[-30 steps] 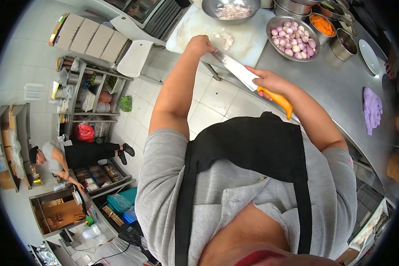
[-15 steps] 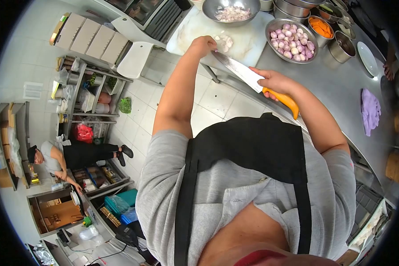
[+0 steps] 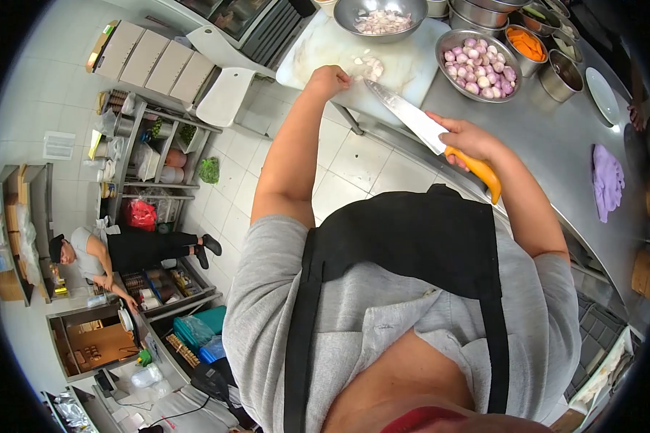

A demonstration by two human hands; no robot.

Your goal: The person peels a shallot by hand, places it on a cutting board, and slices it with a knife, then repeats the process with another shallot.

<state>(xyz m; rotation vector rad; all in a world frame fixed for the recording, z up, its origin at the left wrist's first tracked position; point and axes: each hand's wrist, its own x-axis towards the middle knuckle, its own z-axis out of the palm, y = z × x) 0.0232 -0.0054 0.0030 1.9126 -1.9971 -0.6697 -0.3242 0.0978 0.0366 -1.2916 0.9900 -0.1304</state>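
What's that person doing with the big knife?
Someone at a kitchen counter has a big knife in their right hand. Its tip is near the little pale pieces on the cutting board. The left hand is beside those pieces, but I can't tell if it holds anything. One metal bowl has cut bits; another has peeled purple-and-white bulbs.

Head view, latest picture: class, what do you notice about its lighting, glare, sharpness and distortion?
Head view: bright, fairly even light; a small glare spot on the steel counter beside the oval plate; black rounded borders, and a counter edge that seems bowed; the distant co-worker appears sideways; the pale pieces on the cutting board look soft, their outlines hard to separate.
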